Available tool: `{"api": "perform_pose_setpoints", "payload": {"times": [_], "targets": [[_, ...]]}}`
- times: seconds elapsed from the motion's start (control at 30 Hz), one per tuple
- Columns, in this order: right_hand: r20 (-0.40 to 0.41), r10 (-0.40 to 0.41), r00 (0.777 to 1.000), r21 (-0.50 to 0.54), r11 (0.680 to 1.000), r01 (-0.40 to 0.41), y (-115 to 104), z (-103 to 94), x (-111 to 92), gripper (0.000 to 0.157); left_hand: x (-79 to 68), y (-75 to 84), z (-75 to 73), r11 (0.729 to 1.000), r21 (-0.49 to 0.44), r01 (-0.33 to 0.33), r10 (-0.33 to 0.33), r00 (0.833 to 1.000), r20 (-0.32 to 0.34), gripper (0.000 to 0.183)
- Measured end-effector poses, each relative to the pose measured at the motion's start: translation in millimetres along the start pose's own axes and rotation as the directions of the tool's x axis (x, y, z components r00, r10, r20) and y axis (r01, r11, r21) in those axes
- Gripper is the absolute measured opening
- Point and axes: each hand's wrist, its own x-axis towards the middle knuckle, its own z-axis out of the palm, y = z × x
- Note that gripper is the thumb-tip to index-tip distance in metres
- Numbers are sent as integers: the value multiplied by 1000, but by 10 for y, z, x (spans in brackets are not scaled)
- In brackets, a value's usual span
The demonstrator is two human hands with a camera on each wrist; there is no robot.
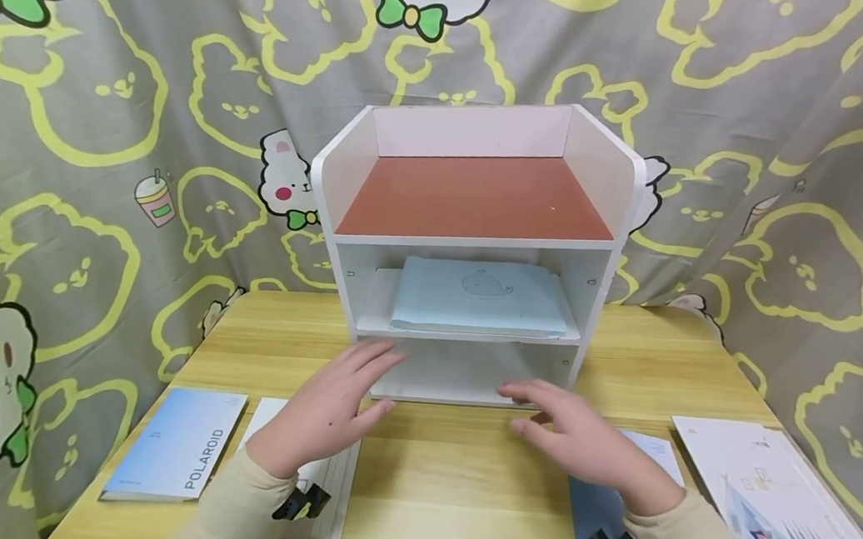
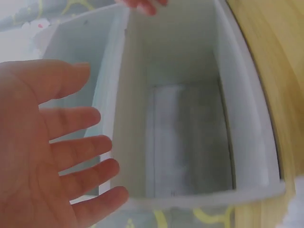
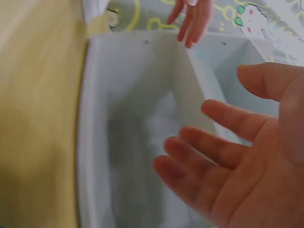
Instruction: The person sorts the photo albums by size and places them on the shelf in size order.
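A small white shelf unit [image 1: 474, 241] with a reddish-brown top board stands at the back of the table. On its middle shelf lies a light blue book [image 1: 482, 300] with a whale drawn on the cover. My left hand [image 1: 327, 408] hovers before the left side of the bottom compartment, fingers straight and holding nothing. Opposite it, my right hand [image 1: 578, 437] reaches toward the compartment's right side, its fingers relaxed and slightly bent, also holding nothing. Both wrist views show the palms [image 2: 28, 156] facing the compartment's opening, with the bottom compartment's inner floor [image 3: 142, 166] visible beyond the fingers.
A blue-and-white POLAROID book [image 1: 177, 445] lies at the table's left. Beside it, a white lined book [image 1: 331, 496] is partly hidden by my left arm. A blue book [image 1: 589, 514] lies under my right forearm; an illustrated white book [image 1: 769, 493] is farther right. A patterned curtain [image 1: 106, 197] surrounds the table.
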Motion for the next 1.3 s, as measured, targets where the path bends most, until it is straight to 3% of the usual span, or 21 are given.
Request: {"api": "perform_pose_setpoints", "payload": {"times": [0.2,0.33,0.5,0.7,0.9,1.17,1.3], "targets": [[161,118,980,-7,993,-118,23,169,-24,58,-208,-168,-12,998,43,45,-50,992,118,61],[217,163,962,-5,986,-166,54,227,-15,66,-357,-319,0,993,57,103,-113,970,214,63],[257,194,947,-18,981,-196,68,248,6,65,-513,-525,16,977,66,204,-214,926,312,67],[261,204,943,-63,979,-194,84,292,0,65,-679,-726,-3,953,92,290,-302,868,394,82],[271,210,939,-68,978,-199,112,315,-24,63,-822,-846,-15,920,34,390,-362,813,456,89],[271,198,942,-79,980,-183,112,321,-31,60,-823,-858,-2,901,43,432,-401,791,462,89],[267,198,943,-92,979,-179,105,306,-32,60,-766,-834,-1,909,62,412,-392,795,464,88]]}}
